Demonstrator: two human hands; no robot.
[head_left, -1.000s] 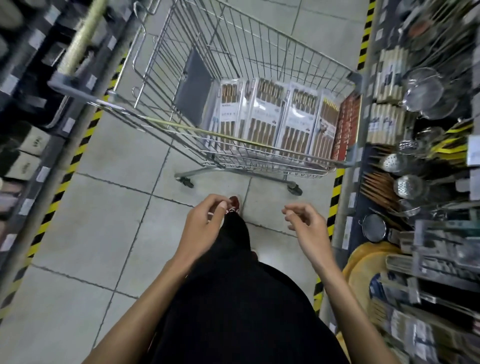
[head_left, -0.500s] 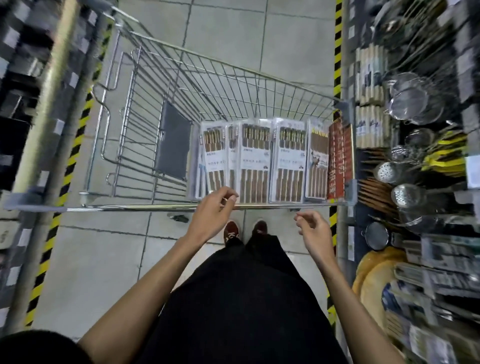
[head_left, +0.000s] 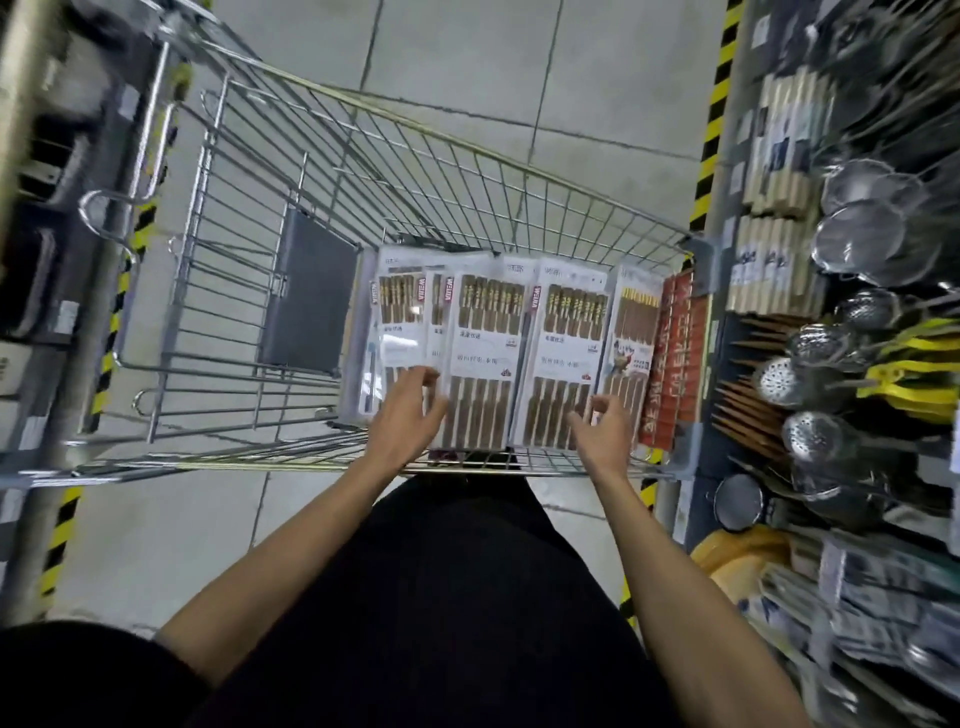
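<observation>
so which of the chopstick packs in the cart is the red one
The red pack at the far right end of the row, against the right-hand wall of the cart. The other packs have clear fronts with white labels.

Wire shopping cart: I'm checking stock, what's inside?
White packs of brown wooden chopsticks, red packs at the right end, a grey panel. Left hand and right hand cover some lower ends; beneath the packs is hidden.
</observation>
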